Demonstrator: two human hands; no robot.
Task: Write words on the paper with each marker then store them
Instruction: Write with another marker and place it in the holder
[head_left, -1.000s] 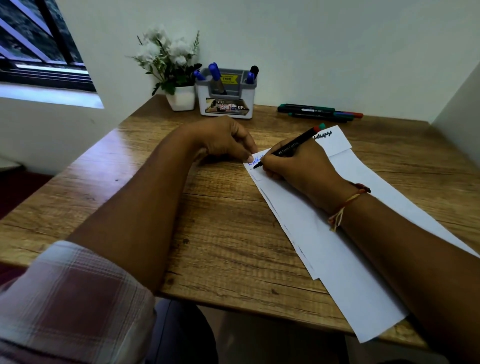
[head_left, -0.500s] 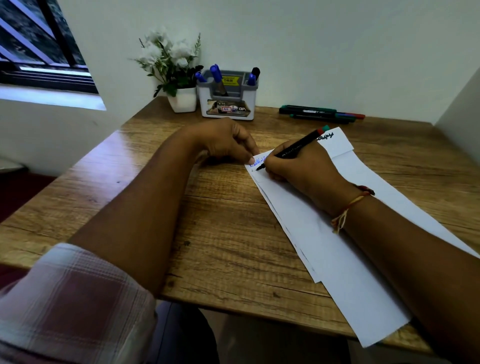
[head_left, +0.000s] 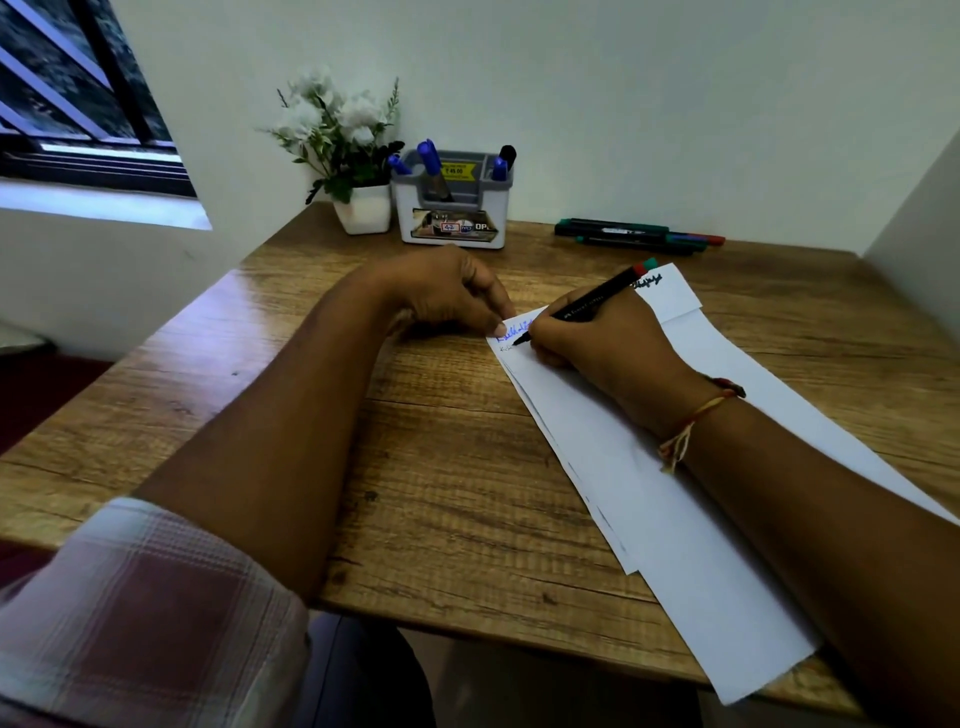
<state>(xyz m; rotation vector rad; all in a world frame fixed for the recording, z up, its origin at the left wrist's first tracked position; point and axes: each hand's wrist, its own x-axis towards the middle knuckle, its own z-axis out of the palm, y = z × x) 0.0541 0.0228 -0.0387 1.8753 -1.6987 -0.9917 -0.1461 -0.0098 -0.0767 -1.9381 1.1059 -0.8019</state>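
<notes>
White paper sheets (head_left: 613, 467) lie stacked slantwise on the wooden desk (head_left: 447, 493). My right hand (head_left: 597, 343) grips a black marker (head_left: 592, 301) with a red and green end, its tip touching the paper's top left corner beside blue writing (head_left: 514, 330). My left hand (head_left: 447, 296) rests with curled fingers on the desk, its fingertip pressing the paper's corner. Black writing (head_left: 647, 282) shows on the paper's far end. Three markers (head_left: 634, 236) lie together at the back right. A grey and white holder (head_left: 452, 208) at the back carries several blue-capped and black-capped markers.
A white pot of white flowers (head_left: 358, 202) stands to the left of the holder against the wall. A window (head_left: 78, 104) is at the upper left. A wall (head_left: 924, 208) closes off the desk's right side. The paper overhangs the desk's front edge at lower right.
The marker tip has shifted slightly along the writing line at the paper's corner. My left hand has stayed in place holding the paper.
</notes>
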